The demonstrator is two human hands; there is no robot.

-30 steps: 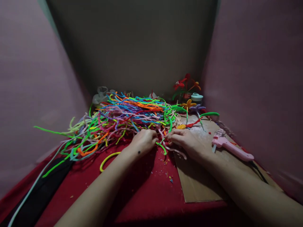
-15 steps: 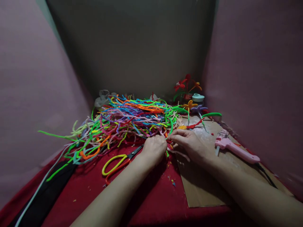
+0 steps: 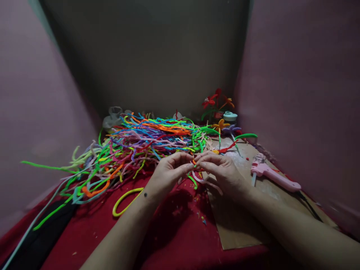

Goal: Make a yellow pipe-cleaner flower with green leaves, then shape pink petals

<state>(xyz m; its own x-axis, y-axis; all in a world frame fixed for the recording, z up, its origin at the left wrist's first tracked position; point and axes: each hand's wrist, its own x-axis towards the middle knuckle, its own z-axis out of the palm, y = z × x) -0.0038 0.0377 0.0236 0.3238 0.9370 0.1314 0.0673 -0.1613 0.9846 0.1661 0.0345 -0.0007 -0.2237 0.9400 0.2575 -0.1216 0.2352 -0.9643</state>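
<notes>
My left hand (image 3: pixel 171 168) and my right hand (image 3: pixel 223 170) meet fingertip to fingertip in front of the pile. Pinched between them is a small orange pipe cleaner (image 3: pixel 194 162), mostly hidden by the fingers. A pale pink pipe cleaner (image 3: pixel 198 179) and a short green one (image 3: pixel 193 183) lie just below the fingertips. Left of my left wrist shows the yellow handle loop of a pair of scissors (image 3: pixel 114 204); my forearm covers the rest. Behind both hands spreads a large heap of multicoloured pipe cleaners (image 3: pixel 152 137).
On the right, a pink glue gun (image 3: pixel 278 179) lies on a cardboard sheet (image 3: pixel 239 225). Pipe-cleaner flowers, one orange (image 3: pixel 221 125) and one purple (image 3: pixel 232 130), are near a light-blue-lidded jar (image 3: pixel 230 116). A white cord (image 3: pixel 36 221) crosses the red cloth's left side (image 3: pixel 92 232).
My left hand has turned from a closed, knuckles-up position to a thumb-and-finger pinch facing my right hand. The orange piece now shows between them. The view has shifted slightly.
</notes>
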